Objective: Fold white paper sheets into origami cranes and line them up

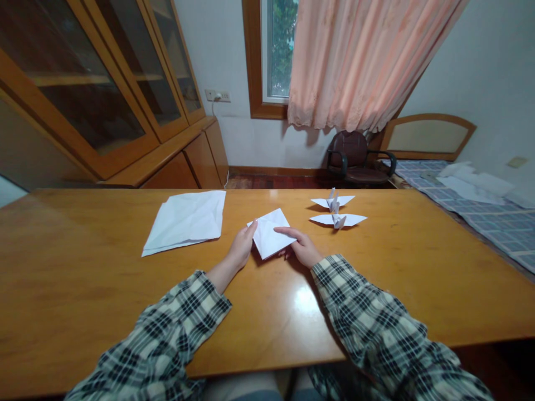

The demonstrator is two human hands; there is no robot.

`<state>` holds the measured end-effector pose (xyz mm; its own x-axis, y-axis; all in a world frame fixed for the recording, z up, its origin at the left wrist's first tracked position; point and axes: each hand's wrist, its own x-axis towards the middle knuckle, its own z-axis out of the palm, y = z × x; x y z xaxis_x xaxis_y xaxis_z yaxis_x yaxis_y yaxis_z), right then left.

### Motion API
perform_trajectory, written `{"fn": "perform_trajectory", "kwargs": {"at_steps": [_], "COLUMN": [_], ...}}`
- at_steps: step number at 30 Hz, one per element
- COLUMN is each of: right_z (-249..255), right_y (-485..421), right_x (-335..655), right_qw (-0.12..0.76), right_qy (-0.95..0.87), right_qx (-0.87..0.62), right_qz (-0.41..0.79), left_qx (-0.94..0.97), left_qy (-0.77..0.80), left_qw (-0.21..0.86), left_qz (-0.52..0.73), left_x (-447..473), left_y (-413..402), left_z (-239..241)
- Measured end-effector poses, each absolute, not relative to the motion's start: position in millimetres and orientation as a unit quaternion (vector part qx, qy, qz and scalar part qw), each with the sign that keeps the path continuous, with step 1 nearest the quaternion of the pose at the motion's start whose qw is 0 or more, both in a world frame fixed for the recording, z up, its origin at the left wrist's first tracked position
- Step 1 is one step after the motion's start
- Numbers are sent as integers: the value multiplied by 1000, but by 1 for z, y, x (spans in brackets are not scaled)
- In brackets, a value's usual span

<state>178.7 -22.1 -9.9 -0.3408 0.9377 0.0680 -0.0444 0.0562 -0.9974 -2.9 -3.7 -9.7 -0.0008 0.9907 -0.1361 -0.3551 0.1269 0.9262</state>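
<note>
A folded white paper square lies on the wooden table in front of me. My left hand pinches its left corner with the fingertips. My right hand rests on its right edge, index finger stretched across the sheet, the other fingers curled under the edge. Both hands grip the paper. Both sleeves are plaid.
A stack of flat white sheets lies to the left. Two finished paper cranes sit to the right, behind my right hand. A wooden cabinet, a dark chair and a bed stand beyond the table.
</note>
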Motion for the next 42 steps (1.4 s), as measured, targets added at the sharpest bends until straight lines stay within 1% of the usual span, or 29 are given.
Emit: {"fn": "perform_trajectory", "kwargs": {"at_steps": [6, 8, 13, 18, 20, 22, 29, 35, 42], "right_z": [-4, -1, -1, -7, -9, -9, -10, -8, -11], "right_y": [-22, -22, -20, -13, -10, -9, -10, -12, -11], "right_x": [183, 186, 188, 184, 182, 181, 183, 183, 183], "right_qw": [396, 398, 438, 528, 538, 529, 490, 493, 495], "right_qy": [-585, -579, -538, -428, -380, -360, -459, -470, -483], "right_qx": [-349, -330, -329, -374, -393, -407, -454, -461, -456], "right_qz": [615, 630, 641, 631, 642, 652, 586, 569, 560], "left_qx": [331, 323, 349, 441, 468, 491, 554, 605, 584], "left_qy": [431, 425, 436, 437, 437, 440, 449, 463, 454], "left_qw": [604, 603, 585, 549, 545, 537, 514, 480, 520], "left_qz": [582, 592, 588, 560, 541, 526, 477, 436, 427], "left_x": [-4, -4, -4, -5, -5, -4, -2, -4, -4], "left_y": [-2, -1, -2, -5, -6, -8, -14, -17, -16], "left_z": [-14, -15, -15, -17, -18, -18, -9, -3, -6]}}
